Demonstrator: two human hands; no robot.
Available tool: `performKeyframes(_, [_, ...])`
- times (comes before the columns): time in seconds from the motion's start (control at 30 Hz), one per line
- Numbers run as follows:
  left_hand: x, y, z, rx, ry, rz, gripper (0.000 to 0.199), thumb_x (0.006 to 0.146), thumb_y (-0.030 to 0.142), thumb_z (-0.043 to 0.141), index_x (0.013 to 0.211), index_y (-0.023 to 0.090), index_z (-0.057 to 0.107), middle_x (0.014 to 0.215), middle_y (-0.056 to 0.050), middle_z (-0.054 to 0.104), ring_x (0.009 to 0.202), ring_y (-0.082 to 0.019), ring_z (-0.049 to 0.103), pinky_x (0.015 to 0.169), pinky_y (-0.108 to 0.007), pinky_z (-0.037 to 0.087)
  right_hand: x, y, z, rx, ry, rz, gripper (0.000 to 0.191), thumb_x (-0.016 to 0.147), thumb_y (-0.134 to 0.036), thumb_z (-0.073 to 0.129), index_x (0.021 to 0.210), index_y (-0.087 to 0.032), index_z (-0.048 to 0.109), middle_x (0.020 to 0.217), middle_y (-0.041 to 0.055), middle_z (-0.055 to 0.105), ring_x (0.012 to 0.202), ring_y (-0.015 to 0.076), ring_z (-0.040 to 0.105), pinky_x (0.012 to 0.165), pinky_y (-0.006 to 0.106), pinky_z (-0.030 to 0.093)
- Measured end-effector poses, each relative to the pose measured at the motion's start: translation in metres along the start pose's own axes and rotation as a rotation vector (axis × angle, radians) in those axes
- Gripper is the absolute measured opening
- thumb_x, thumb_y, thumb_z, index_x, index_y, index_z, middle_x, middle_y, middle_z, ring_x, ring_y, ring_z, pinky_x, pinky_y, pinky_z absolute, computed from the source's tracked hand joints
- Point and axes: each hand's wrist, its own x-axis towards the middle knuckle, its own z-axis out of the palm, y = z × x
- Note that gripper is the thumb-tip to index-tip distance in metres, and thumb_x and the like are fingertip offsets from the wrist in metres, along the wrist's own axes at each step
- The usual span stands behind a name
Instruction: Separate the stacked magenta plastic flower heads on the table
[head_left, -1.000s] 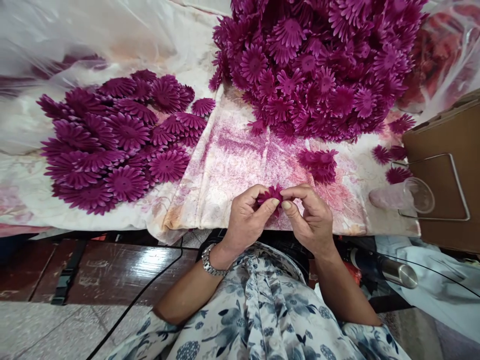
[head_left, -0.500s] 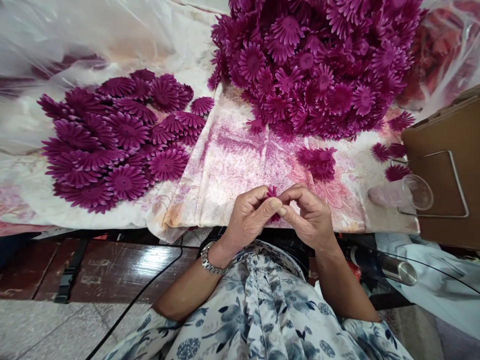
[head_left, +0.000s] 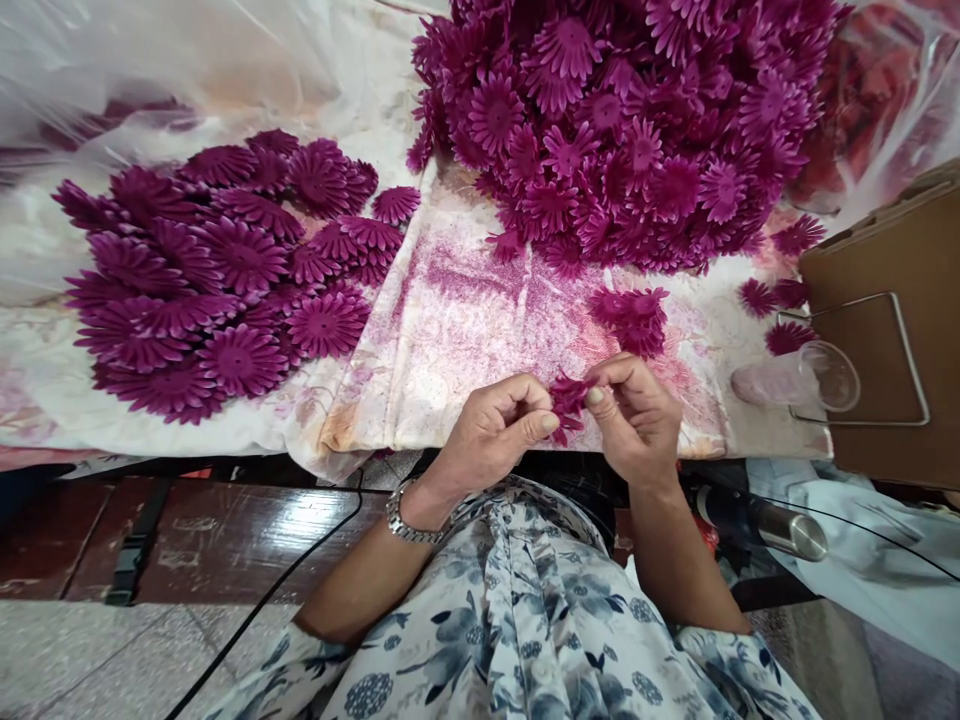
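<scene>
Between my hands is a small purple artificial flower piece (head_left: 568, 402), its petals spread out. My left hand (head_left: 501, 428), with a metal watch on the wrist, pinches its left side between thumb and fingers. My right hand (head_left: 636, 420) pinches the upper right side of the petals. Both hands are just above the table's front edge. Slightly beyond my right hand lies a small stack of purple flower pieces (head_left: 631, 318) on the cloth.
A tall heap of purple flowers (head_left: 600, 150) fills the back of the flowered cloth (head_left: 465, 350). To the left lies a pile of flat, wider petal pieces (head_left: 240, 255). At right are a clear plastic cup (head_left: 795, 380), a metal wire frame (head_left: 911, 350) and a cardboard box (head_left: 877, 250).
My hands have moved apart a little, the right one going right. More of the flower piece shows between them, with its petals spread. The whole view has shifted slightly.
</scene>
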Motion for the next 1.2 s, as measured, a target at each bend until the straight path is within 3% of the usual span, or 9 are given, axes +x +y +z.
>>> performKeyframes(0.1, [0.0, 0.002, -0.005, 0.007, 0.038, 0.021, 0.03, 0.075, 0.039, 0.066, 0.063, 0.018, 0.049, 0.06, 0.002, 0.042, 0.052, -0.008, 0.037, 0.048, -0.022, 0.031, 0.006, 0.007, -0.013, -0.037, 0.231, -0.002, 0.007, 0.083, -0.026, 0.058, 0.079, -0.02, 0.057, 0.07, -0.0021, 0.052, 0.062, 0.01, 0.049, 0.058, 0.024, 0.04])
performKeyframes(0.17, [0.001, 0.002, -0.006, 0.03, 0.068, 0.04, 0.026, 0.076, 0.034, 0.065, 0.064, 0.018, 0.05, 0.061, 0.002, 0.044, 0.053, -0.008, 0.039, 0.049, -0.022, 0.033, 0.009, 0.009, -0.019, -0.02, 0.288, 0.013, 0.006, 0.082, -0.026, 0.06, 0.08, -0.02, 0.059, 0.07, -0.0024, 0.053, 0.062, 0.0093, 0.048, 0.058, 0.023, 0.04])
performKeyframes(0.37, [0.013, 0.001, -0.001, 0.285, 0.189, 0.129, 0.004, 0.078, 0.017, 0.057, 0.075, 0.017, 0.059, 0.067, 0.0, 0.055, 0.059, -0.01, 0.05, 0.056, -0.022, 0.041, 0.004, 0.011, -0.008, 0.25, 0.128, 0.194, 0.015, 0.079, -0.036, 0.063, 0.081, -0.022, 0.059, 0.071, -0.0021, 0.053, 0.061, 0.0093, 0.047, 0.056, 0.022, 0.041])
performKeyframes(0.5, [0.021, 0.002, 0.002, 0.599, 0.257, 0.274, 0.018, 0.078, 0.016, 0.056, 0.094, 0.018, 0.065, 0.092, -0.004, 0.063, 0.063, -0.01, 0.052, 0.066, -0.026, 0.045, 0.004, 0.016, -0.003, 0.393, 0.157, 0.325, 0.025, 0.073, -0.043, 0.067, 0.081, -0.022, 0.056, 0.071, -0.0024, 0.051, 0.061, 0.0093, 0.047, 0.055, 0.022, 0.041])
performKeyframes(0.6, [0.022, 0.006, 0.007, 0.618, 0.265, 0.309, 0.028, 0.08, 0.02, 0.056, 0.107, 0.016, 0.064, 0.109, -0.009, 0.061, 0.062, -0.01, 0.051, 0.069, -0.027, 0.046, 0.005, 0.018, -0.004, 0.444, 0.079, 0.373, 0.027, 0.073, -0.046, 0.065, 0.084, -0.024, 0.053, 0.072, -0.0023, 0.052, 0.057, 0.0097, 0.046, 0.052, 0.023, 0.04])
performKeyframes(0.8, [0.022, 0.013, 0.019, 0.253, 0.08, 0.125, 0.015, 0.079, 0.024, 0.058, 0.091, 0.016, 0.064, 0.078, -0.003, 0.062, 0.068, -0.013, 0.055, 0.064, -0.024, 0.046, 0.001, 0.014, -0.001, 0.543, -0.059, 0.428, 0.027, 0.073, -0.046, 0.067, 0.081, -0.024, 0.054, 0.067, -0.0035, 0.054, 0.056, 0.01, 0.049, 0.054, 0.024, 0.044])
performKeyframes(0.87, [0.023, 0.013, 0.022, 0.235, 0.136, 0.101, 0.006, 0.077, 0.019, 0.057, 0.074, 0.016, 0.061, 0.069, -0.001, 0.058, 0.064, -0.012, 0.054, 0.061, -0.023, 0.044, -0.001, 0.011, 0.002, 0.536, -0.039, 0.398, 0.023, 0.077, -0.045, 0.065, 0.082, -0.024, 0.057, 0.068, -0.0034, 0.055, 0.059, 0.0096, 0.05, 0.058, 0.023, 0.045])
performKeyframes(1.03, [0.023, 0.013, 0.026, 0.404, 0.277, 0.107, 0.017, 0.074, 0.015, 0.056, 0.059, 0.018, 0.049, 0.054, 0.005, 0.045, 0.052, -0.008, 0.042, 0.052, -0.021, 0.035, -0.002, 0.0, 0.005, 0.417, 0.008, 0.281, 0.035, 0.071, -0.047, 0.071, 0.095, -0.024, 0.06, 0.083, -0.0019, 0.061, 0.074, 0.01, 0.056, 0.066, 0.022, 0.048])
performKeyframes(1.2, [0.02, 0.012, 0.021, 0.293, 0.091, 0.067, 0.014, 0.078, 0.019, 0.055, 0.064, 0.016, 0.053, 0.059, 0.003, 0.052, 0.055, -0.009, 0.046, 0.054, -0.021, 0.037, 0.003, 0.001, 0.001, 0.421, -0.067, 0.337, 0.017, 0.074, -0.033, 0.07, 0.078, -0.02, 0.059, 0.066, -0.0057, 0.057, 0.055, 0.0061, 0.051, 0.053, 0.019, 0.044])
